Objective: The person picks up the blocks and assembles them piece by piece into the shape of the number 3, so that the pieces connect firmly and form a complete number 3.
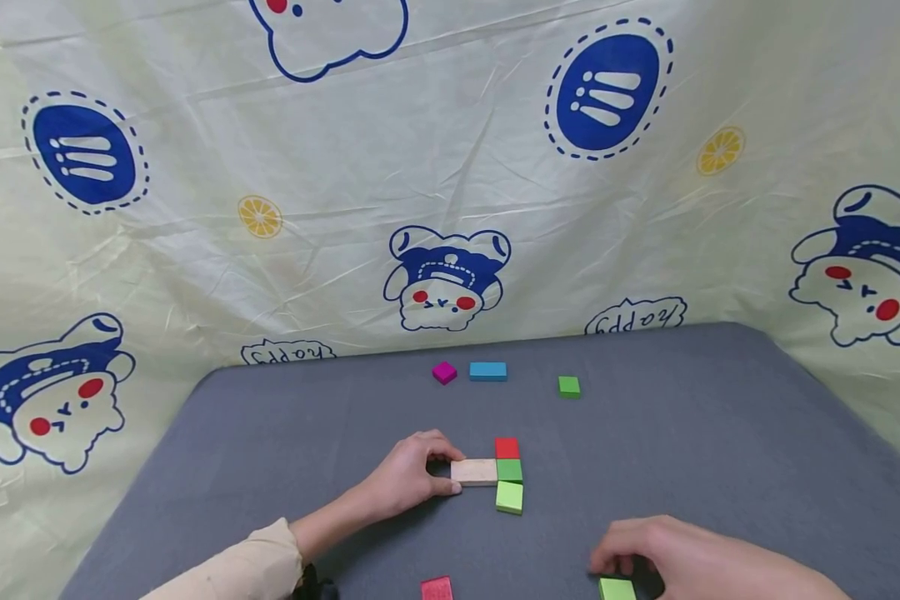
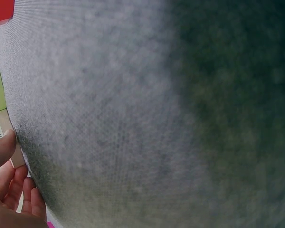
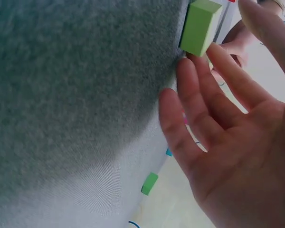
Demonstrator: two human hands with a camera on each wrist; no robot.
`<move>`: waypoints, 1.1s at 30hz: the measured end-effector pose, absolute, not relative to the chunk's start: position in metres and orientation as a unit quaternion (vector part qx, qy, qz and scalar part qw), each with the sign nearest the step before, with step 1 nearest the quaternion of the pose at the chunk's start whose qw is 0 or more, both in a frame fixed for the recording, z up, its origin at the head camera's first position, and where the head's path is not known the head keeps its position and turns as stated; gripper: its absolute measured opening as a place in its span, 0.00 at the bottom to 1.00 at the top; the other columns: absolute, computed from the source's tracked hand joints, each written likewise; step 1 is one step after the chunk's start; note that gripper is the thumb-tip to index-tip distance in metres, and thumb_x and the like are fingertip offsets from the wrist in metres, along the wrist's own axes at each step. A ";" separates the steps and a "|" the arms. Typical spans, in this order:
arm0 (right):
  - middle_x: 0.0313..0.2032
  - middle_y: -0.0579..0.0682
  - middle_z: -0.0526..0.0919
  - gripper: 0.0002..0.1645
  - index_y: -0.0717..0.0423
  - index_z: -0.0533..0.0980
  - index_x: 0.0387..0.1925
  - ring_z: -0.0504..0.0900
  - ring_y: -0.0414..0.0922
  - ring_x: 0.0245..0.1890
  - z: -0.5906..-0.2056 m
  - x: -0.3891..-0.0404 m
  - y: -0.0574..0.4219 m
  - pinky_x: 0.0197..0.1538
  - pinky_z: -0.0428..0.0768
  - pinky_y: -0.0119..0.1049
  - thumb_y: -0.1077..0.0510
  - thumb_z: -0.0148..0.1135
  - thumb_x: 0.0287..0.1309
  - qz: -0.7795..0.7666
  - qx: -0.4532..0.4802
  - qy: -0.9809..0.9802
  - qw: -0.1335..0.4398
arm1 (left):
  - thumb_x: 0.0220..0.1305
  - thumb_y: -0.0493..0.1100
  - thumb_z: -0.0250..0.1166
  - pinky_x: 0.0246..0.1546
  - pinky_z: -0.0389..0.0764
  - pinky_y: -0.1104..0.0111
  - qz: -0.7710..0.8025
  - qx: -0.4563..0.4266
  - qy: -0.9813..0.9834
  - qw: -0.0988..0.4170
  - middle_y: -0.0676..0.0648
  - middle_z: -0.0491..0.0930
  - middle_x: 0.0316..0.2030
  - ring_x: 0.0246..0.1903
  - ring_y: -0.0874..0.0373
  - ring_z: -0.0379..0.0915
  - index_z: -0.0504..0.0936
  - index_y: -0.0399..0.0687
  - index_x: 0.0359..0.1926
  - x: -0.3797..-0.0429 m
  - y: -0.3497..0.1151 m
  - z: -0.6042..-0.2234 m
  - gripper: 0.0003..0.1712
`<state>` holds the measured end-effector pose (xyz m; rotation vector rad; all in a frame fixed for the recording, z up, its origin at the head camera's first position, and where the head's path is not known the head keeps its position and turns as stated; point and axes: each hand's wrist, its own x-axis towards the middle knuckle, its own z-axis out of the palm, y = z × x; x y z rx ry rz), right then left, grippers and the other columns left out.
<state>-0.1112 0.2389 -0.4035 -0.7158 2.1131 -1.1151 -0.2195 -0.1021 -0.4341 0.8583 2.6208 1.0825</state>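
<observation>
My left hand (image 1: 408,475) pinches the left end of a plain wooden block (image 1: 474,472), thumb on the near side and fingers on the far side. In the left wrist view the thumb lies against that wooden block (image 2: 18,156). Its right end meets a green block (image 1: 509,470), which stands between a red block (image 1: 507,448) and a light green block (image 1: 509,497) set slightly askew. At the lower right, my right hand (image 1: 678,554) reaches round another light green block (image 1: 617,589). The right wrist view has this block (image 3: 198,28) by the fingertips, the thumb held apart from it.
Toward the back of the grey table (image 1: 330,417) lie a magenta block (image 1: 445,372), a blue block (image 1: 488,372) and a green block (image 1: 569,387). A pinkish-red block (image 1: 437,588) is at the near edge of view. A printed curtain (image 1: 450,167) hangs behind.
</observation>
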 end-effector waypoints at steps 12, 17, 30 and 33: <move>0.37 0.35 0.78 0.11 0.48 0.80 0.46 0.76 0.31 0.35 -0.410 -0.115 0.244 0.34 0.76 0.30 0.57 0.66 0.61 -0.440 -0.345 0.772 0.301 | 0.55 0.40 0.75 0.46 0.73 0.65 0.366 0.289 0.880 0.089 0.60 0.77 0.38 0.41 0.61 0.70 0.87 0.51 0.45 -0.219 -0.102 -0.435 0.14; 0.37 0.35 0.78 0.11 0.46 0.80 0.46 0.76 0.32 0.35 -0.410 -0.115 0.244 0.34 0.76 0.30 0.56 0.66 0.61 -0.435 -0.346 0.775 0.301 | 0.55 0.40 0.75 0.46 0.73 0.65 0.365 0.292 0.880 0.088 0.59 0.77 0.38 0.41 0.61 0.70 0.87 0.51 0.44 -0.220 -0.102 -0.434 0.14; 0.36 0.34 0.77 0.11 0.43 0.81 0.45 0.76 0.31 0.35 -0.409 -0.117 0.235 0.35 0.76 0.29 0.52 0.67 0.61 -0.416 -0.365 0.788 0.269 | 0.55 0.39 0.75 0.47 0.73 0.65 0.372 0.291 0.877 0.090 0.59 0.77 0.38 0.42 0.61 0.71 0.87 0.51 0.44 -0.219 -0.103 -0.434 0.14; 0.36 0.35 0.77 0.10 0.43 0.81 0.44 0.76 0.32 0.35 -0.409 -0.118 0.232 0.35 0.76 0.29 0.53 0.66 0.61 -0.417 -0.359 0.790 0.269 | 0.55 0.39 0.75 0.46 0.73 0.65 0.372 0.291 0.877 0.091 0.59 0.77 0.38 0.42 0.61 0.71 0.87 0.51 0.45 -0.219 -0.103 -0.434 0.14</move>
